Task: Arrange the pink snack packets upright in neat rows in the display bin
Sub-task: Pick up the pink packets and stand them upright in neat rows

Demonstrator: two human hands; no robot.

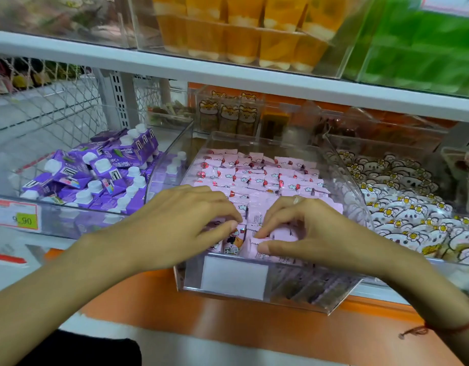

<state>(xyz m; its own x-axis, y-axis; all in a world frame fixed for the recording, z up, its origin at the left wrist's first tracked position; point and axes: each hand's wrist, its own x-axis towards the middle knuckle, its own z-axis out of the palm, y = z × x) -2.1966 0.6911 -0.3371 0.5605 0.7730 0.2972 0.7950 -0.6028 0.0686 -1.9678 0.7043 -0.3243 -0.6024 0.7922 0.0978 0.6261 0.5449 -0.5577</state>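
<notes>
Shop shelf [228, 75], clear bin [254, 297]: left hand [175, 223] and right hand [304, 228] both pinching near-row pink packets [257, 178], standing them upright to match far rows.

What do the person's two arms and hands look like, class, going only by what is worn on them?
Both forearms are bare, with no sleeves. The right hand wears a ring on one finger, and a thin red string bracelet with a loose knotted end circles the right wrist. The left hand wears nothing.
</notes>
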